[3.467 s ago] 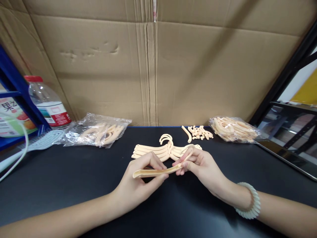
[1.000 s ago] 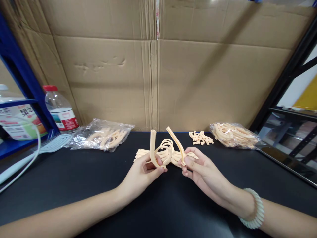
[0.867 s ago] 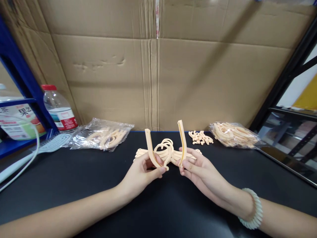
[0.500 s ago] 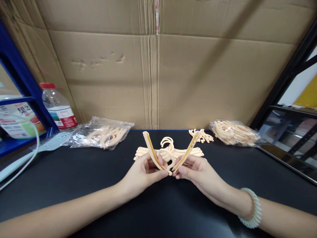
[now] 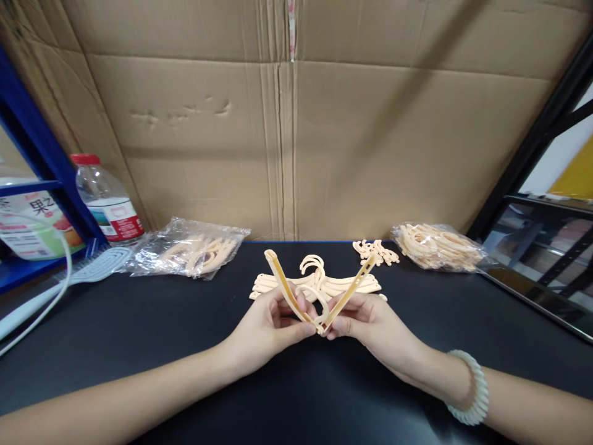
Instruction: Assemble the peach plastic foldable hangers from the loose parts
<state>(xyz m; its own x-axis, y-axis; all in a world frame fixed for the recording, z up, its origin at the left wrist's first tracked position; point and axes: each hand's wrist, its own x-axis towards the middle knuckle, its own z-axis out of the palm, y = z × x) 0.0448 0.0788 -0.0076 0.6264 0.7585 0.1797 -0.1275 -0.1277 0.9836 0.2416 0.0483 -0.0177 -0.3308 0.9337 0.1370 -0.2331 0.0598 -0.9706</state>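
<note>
My left hand [image 5: 273, 324] is closed on the left arm [image 5: 281, 278] of a cream plastic folding hanger, its thumb near the lower end. Between the fingers of my right hand [image 5: 364, 318] is the hanger's right arm [image 5: 354, 284], a slotted, hollow-backed piece. The two arms stand up in a V and meet at the bottom, beside the base of the curved hook [image 5: 319, 301]. Whether they are joined there I cannot tell. Just behind my hands lies a stack of similar hangers [image 5: 333, 285], hooks pointing away from me.
On the black table [image 5: 185, 321], a bag of cream parts [image 5: 208, 253] lies left and another bag [image 5: 438, 247] right. Small loose hooks [image 5: 376, 252] are near the back edge. A hairbrush [image 5: 99, 264], bottle [image 5: 111, 210] and blue rack [image 5: 44, 123] stand left; a dark glossy panel [image 5: 542, 296] is right.
The right arm of the hanger has come in against the left arm and hook base, closing the small gap at the bottom. Both hands have dipped slightly and keep their grips.
</note>
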